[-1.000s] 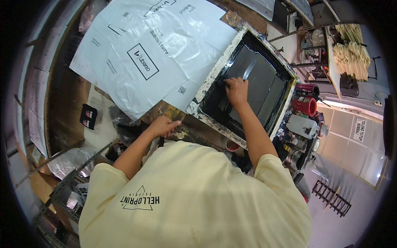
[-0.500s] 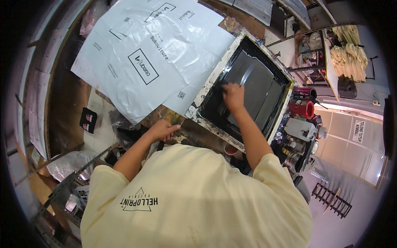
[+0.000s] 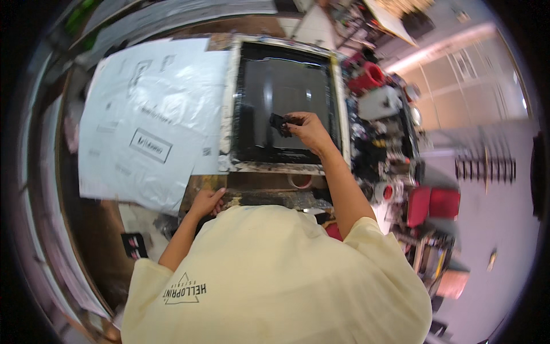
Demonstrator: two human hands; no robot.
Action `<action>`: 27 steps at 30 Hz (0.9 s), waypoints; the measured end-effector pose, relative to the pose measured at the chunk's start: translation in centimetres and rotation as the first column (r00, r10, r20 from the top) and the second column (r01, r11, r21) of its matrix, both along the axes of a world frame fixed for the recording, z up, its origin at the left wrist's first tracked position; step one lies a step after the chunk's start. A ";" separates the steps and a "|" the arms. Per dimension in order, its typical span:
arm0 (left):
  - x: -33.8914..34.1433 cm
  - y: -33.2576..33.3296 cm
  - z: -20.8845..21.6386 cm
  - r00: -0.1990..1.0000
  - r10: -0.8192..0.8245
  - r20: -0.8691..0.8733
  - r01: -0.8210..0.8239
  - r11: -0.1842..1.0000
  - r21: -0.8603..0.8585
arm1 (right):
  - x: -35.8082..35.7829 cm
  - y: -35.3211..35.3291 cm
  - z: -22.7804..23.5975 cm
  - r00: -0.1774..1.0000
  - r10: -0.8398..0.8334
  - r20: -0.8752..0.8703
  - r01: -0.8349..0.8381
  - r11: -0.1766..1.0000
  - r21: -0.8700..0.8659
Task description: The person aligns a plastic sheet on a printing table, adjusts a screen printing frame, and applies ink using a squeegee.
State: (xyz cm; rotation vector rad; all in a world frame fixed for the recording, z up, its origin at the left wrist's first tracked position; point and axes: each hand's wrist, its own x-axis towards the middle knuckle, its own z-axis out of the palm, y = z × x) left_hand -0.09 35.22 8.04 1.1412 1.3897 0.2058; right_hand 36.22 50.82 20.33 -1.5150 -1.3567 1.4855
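A screen-printing frame (image 3: 339, 114) with a pale, ink-spattered wooden border lies on the worktable in front of me. Dark wet ink rings its grey mesh. Over the mesh's lower right part, my right hand (image 3: 309, 133) pinches a small, black crumpled cloth (image 3: 278, 122). Blur hides whether the cloth touches the mesh. My left hand (image 3: 207, 202) is at the table's near edge, left of the frame, its fingers curled together; what lies under them is hidden. White printed plastic sheets (image 3: 189, 109) spread across the table left of the frame, their right edge against it.
To the right of the frame stand a red container (image 3: 366, 79), a white jug (image 3: 379, 103) and several jars and tins. A roll of tape (image 3: 299, 180) lies near the frame's lower edge. Red chair-like pads (image 3: 444, 203) stand farther right. Shelving runs along the left.
My view has turned, so the frame now looks straight. My right hand, earlier over the mesh's left part, has moved toward me and right across it, and the black cloth shows plainly.
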 end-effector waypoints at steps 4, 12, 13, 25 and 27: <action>0.4 -0.1 -0.1 0.993 -0.030 -0.114 0.038 0.997 0.069 | 4.3 -7.0 -2.1 0.863 -0.304 -0.404 0.267 0.952 -0.147; -0.5 0.7 -3.1 0.992 -0.035 -0.124 0.026 0.997 -0.077 | 14.6 -25.2 -8.7 0.207 -0.695 -0.689 0.718 0.586 -0.375; -0.6 0.8 -3.2 0.988 -0.043 -0.145 0.030 0.996 -0.090 | 16.0 -26.0 -8.4 0.151 -0.733 -0.663 0.822 0.466 -0.327; -0.3 1.4 -2.4 0.982 -0.157 -0.107 0.163 0.985 0.058 | 26.8 -28.8 -10.3 -0.014 -0.751 0.660 0.717 0.453 0.530; -0.4 1.1 -2.5 0.985 -0.137 -0.104 0.144 0.987 0.067 | 25.3 -27.5 -10.3 -0.049 -0.683 0.729 0.588 0.570 0.574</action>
